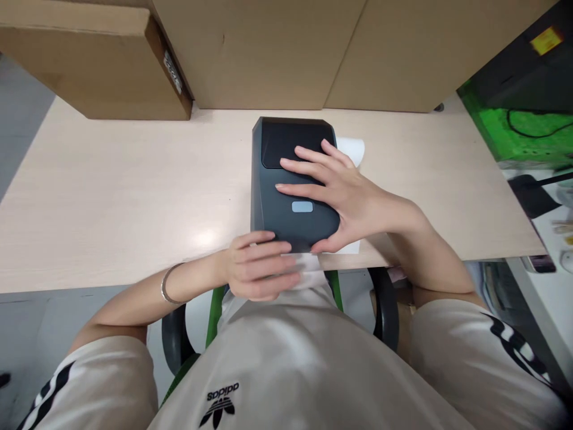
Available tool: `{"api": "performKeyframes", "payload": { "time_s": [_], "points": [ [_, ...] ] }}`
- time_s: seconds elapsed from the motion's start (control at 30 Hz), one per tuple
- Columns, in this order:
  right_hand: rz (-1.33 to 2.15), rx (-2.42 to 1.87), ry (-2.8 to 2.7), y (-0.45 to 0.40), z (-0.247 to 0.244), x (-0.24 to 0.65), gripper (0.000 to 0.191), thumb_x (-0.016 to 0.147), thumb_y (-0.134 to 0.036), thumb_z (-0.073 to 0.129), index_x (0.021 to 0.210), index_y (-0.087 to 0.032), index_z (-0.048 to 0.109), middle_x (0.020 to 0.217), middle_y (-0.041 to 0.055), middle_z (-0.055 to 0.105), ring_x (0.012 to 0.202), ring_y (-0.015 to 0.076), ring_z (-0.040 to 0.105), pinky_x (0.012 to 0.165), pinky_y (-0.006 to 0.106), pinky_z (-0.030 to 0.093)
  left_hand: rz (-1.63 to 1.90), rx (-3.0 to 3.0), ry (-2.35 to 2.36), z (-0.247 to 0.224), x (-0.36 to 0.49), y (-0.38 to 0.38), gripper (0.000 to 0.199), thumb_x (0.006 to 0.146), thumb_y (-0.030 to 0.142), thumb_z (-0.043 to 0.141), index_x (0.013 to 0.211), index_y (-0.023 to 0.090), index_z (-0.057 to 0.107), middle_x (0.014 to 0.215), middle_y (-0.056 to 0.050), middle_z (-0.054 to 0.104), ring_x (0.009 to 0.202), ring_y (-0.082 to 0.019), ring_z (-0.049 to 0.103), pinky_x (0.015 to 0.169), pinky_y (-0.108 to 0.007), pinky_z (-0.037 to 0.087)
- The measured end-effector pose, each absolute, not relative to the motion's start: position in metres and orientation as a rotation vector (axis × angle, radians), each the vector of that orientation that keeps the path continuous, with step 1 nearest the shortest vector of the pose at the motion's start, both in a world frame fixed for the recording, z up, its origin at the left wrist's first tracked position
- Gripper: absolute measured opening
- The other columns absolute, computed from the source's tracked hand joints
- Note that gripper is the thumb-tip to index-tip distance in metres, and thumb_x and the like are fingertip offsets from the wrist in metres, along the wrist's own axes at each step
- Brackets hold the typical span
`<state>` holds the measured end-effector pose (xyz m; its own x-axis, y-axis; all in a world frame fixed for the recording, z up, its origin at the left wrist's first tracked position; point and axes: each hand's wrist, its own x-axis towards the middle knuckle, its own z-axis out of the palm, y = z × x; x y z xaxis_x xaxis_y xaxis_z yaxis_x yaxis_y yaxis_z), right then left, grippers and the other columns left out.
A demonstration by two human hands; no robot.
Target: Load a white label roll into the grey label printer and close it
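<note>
A dark grey label printer [277, 209], with a glossy black window and a pale blue button, stands at the front edge of the table. My right hand [344, 194] lies across its top and right side, fingers spread, the thumb at the front edge. At the printer's front, my left hand [264, 266] has its fingers stretched out, slightly blurred, the upper fingertips touching the front edge. Something white, perhaps paper, shows below the front edge by the left fingertips; I cannot tell it from the shirt. White paper [353, 150] sticks out beyond the printer's right side.
On the pale wooden table [134, 197], a cardboard box [120, 71] stands at the back left. Large cardboard panels [277, 54] rise along the back. To the right are a green surface [532, 137] with a black cable and a white side desk [546, 239]. Chair armrests flank me.
</note>
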<state>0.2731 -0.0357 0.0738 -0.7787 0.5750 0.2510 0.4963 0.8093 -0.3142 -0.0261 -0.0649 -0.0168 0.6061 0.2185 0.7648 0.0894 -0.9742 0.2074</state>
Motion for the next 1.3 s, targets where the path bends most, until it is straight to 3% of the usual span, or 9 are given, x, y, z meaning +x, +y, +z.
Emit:
{"api": "performKeyframes", "payload": {
  "time_s": [0.07, 0.17, 0.27, 0.37, 0.47, 0.53, 0.77, 0.93, 1.3],
  "points": [
    [0.327, -0.818, -2.669, -0.038, 0.073, 0.273, 0.108, 0.085, -0.081, 0.082, 0.178, -0.039, 0.047, 0.189, 0.0047, 0.036, 0.176, 0.0455, 0.029, 0.142, 0.078, 0.011, 1.655, 2.712, 0.126, -0.009, -0.020, -0.057, 0.035, 0.100, 0.042, 0.066, 0.133, 0.043, 0.075, 0.114, 0.004, 0.085, 0.109, -0.020, 0.084, 0.105, -0.037, 0.070],
    [0.349, -0.830, -2.681, -0.039, 0.073, 0.274, 0.108, 0.086, -0.079, 0.083, 0.179, -0.039, 0.045, 0.191, 0.0045, 0.033, 0.177, 0.0444, 0.027, 0.142, 0.077, 0.013, 1.722, 2.701, 0.209, -0.002, -0.007, -0.049, 0.044, 0.103, 0.053, 0.070, 0.139, 0.030, 0.073, 0.124, -0.005, 0.082, 0.128, -0.025, 0.080, 0.114, -0.041, 0.067],
    [0.402, -0.843, -2.669, -0.038, 0.075, 0.274, 0.109, 0.084, -0.084, 0.084, 0.177, -0.039, 0.049, 0.190, 0.0038, 0.033, 0.177, 0.0449, 0.027, 0.143, 0.078, 0.011, 1.628, 2.747, 0.290, -0.003, -0.001, -0.050, 0.059, 0.102, 0.065, 0.075, 0.148, 0.027, 0.070, 0.132, -0.008, 0.081, 0.134, -0.029, 0.078, 0.121, -0.047, 0.063],
    [0.515, -0.842, -2.661, -0.036, 0.083, 0.276, 0.101, 0.088, -0.086, 0.079, 0.174, -0.041, 0.053, 0.189, 0.0002, 0.036, 0.178, 0.0434, 0.026, 0.144, 0.076, 0.007, 1.577, 2.756, 0.336, -0.007, -0.002, -0.052, 0.071, 0.096, 0.061, 0.087, 0.155, 0.026, 0.068, 0.138, -0.009, 0.081, 0.140, -0.031, 0.074, 0.129, -0.050, 0.057],
    [0.638, -0.867, -2.674, -0.035, 0.090, 0.279, 0.068, 0.111, -0.068, 0.056, 0.175, -0.045, 0.051, 0.190, -0.0080, 0.033, 0.181, 0.0333, 0.022, 0.147, 0.068, 0.003, 1.564, 2.842, 0.382, -0.008, -0.005, -0.053, 0.067, 0.096, 0.061, 0.088, 0.153, 0.029, 0.071, 0.137, -0.007, 0.081, 0.139, -0.030, 0.074, 0.130, -0.052, 0.056],
    [0.615, -0.875, -2.679, -0.038, 0.090, 0.279, 0.061, 0.116, -0.057, 0.046, 0.176, -0.044, 0.050, 0.190, -0.0089, 0.031, 0.181, 0.0290, 0.021, 0.149, 0.063, 0.003, 1.541, 2.891, 0.443, -0.008, -0.005, -0.054, 0.059, 0.100, 0.061, 0.084, 0.150, 0.033, 0.073, 0.134, -0.004, 0.082, 0.136, -0.029, 0.076, 0.128, -0.051, 0.058],
    [0.217, -0.938, -2.560, -0.083, 0.059, 0.267, 0.118, 0.092, -0.074, 0.082, 0.187, -0.033, 0.025, 0.188, 0.0130, 0.037, 0.173, 0.0440, 0.038, 0.143, 0.075, 0.023, 1.541, 2.835, 0.431, -0.008, -0.004, -0.058, 0.055, 0.103, 0.048, 0.082, 0.155, 0.033, 0.070, 0.138, -0.005, 0.081, 0.141, -0.029, 0.073, 0.130, -0.051, 0.056],
    [0.010, -0.962, -2.480, -0.098, 0.046, 0.261, 0.108, 0.103, -0.068, 0.074, 0.188, -0.030, 0.018, 0.181, 0.0191, 0.048, 0.167, 0.0413, 0.049, 0.139, 0.072, 0.035, 1.545, 2.882, 0.423, -0.005, -0.006, -0.059, 0.045, 0.108, 0.041, 0.070, 0.148, 0.022, 0.074, 0.136, -0.008, 0.081, 0.143, -0.029, 0.071, 0.129, -0.047, 0.057],
    [0.150, -0.945, -2.558, -0.093, 0.049, 0.269, 0.113, 0.100, -0.045, 0.077, 0.189, -0.032, 0.008, 0.189, 0.0153, 0.033, 0.173, 0.0433, 0.038, 0.140, 0.077, 0.029, 1.271, 3.042, 0.279, 0.009, -0.022, -0.047, 0.048, 0.110, 0.034, 0.062, 0.158, 0.027, 0.066, 0.146, -0.006, 0.078, 0.149, -0.025, 0.068, 0.133, -0.041, 0.051]
  ]
}}
